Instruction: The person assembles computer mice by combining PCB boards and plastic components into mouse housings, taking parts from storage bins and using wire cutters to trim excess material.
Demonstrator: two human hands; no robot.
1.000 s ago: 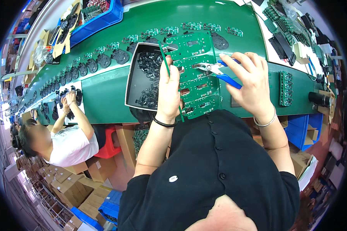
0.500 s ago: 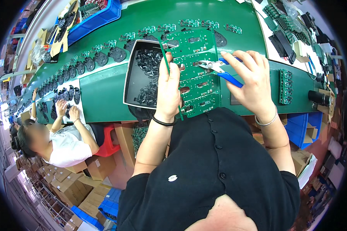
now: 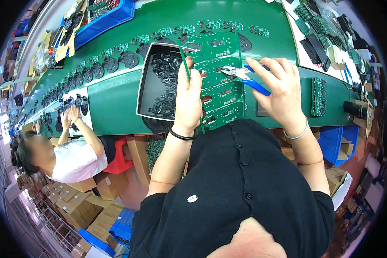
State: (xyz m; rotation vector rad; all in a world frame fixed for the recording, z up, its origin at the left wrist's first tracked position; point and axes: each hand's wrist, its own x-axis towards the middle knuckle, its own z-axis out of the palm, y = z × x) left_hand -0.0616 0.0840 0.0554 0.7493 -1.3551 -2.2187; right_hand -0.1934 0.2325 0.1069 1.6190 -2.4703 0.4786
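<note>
At the far left a co-worker in a white shirt [image 3: 73, 159] sits at the long green table [image 3: 116, 103], both hands up on a white sheet with small black parts [image 3: 75, 105]. Rows of round black pieces [image 3: 103, 66] run along the table beyond that, and a blue bin [image 3: 109, 17] stands at the far edge.

Nearer the middle, a dark tray [image 3: 148, 92] holds a heap of small black parts and lies just left of the wearer's left hand [image 3: 188, 101]. That hand has a closed grip on the left edge of a green circuit board panel [image 3: 219, 77], holding it tilted above the table and partly over the tray; a black band circles the wrist.

The right hand [image 3: 279, 92] is wrapped around blue-handled cutters [image 3: 245, 76], whose metal tip touches the panel about midway up its right side. A thin bracelet sits on that wrist.

Further right, a small green board [image 3: 318, 96] lies flat on the table, and more boards and dark parts [image 3: 318, 30] crowd a white surface at the top right.
</note>
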